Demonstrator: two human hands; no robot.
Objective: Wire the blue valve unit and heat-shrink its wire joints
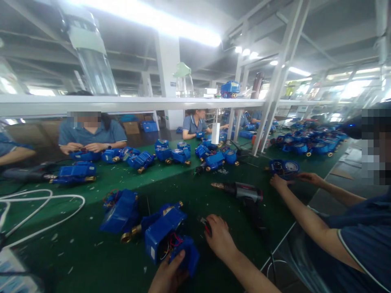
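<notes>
My left hand (171, 270) is closed on the blue plastic cover (188, 254) of a water meter (165, 230). The cover hangs open from the housing, and red and white wires show between them. To the right, my right hand (218, 238) rests low over the green bench, fingers wrapped round small cutting pliers (208, 228) with a red grip. Their metal jaws point up and left, apart from the meter. Close by on the left lies a second blue meter (120, 213) with a brass fitting and loose wires.
A heat gun (244, 193) lies beyond my right hand, its cord running toward the bench edge. On the right a co-worker's hands (282, 183) handle another meter (284, 167). Several meters line the bench's far side under a white shelf (137, 105). A white cable (45, 195) loops at left.
</notes>
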